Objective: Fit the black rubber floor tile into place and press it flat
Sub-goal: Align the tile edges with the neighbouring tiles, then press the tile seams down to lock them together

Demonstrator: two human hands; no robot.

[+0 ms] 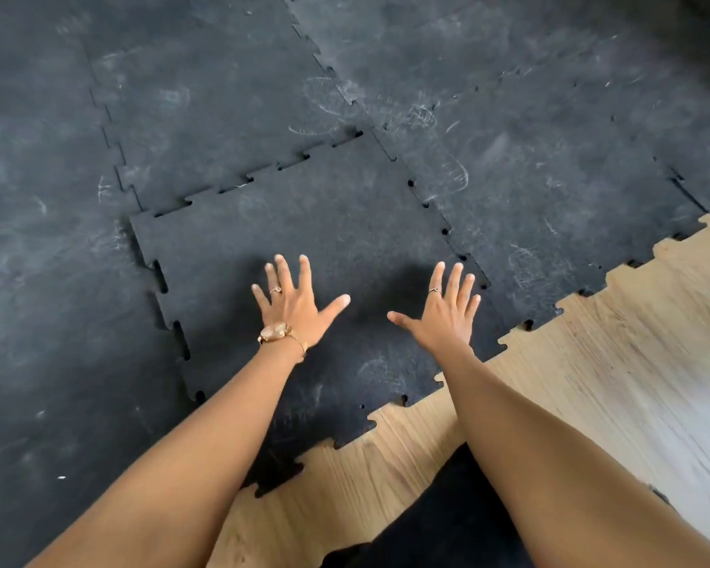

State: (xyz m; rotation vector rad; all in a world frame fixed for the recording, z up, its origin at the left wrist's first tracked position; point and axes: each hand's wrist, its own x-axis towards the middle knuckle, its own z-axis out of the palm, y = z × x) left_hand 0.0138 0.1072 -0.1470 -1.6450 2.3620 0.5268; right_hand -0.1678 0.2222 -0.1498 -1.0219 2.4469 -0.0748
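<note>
Head view: both hands' spread fingers (287, 272) lie flat on black tile (304, 223).

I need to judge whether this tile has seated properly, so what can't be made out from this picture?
- Head view: whether the left hand and right hand press the black tile or hover; the palms face down.
- The tile's near corner, covered by the left forearm.
- Tab depth along the left seam: black on black, too fine.
- Dark cloth at the bottom edge, cut off.
</note>
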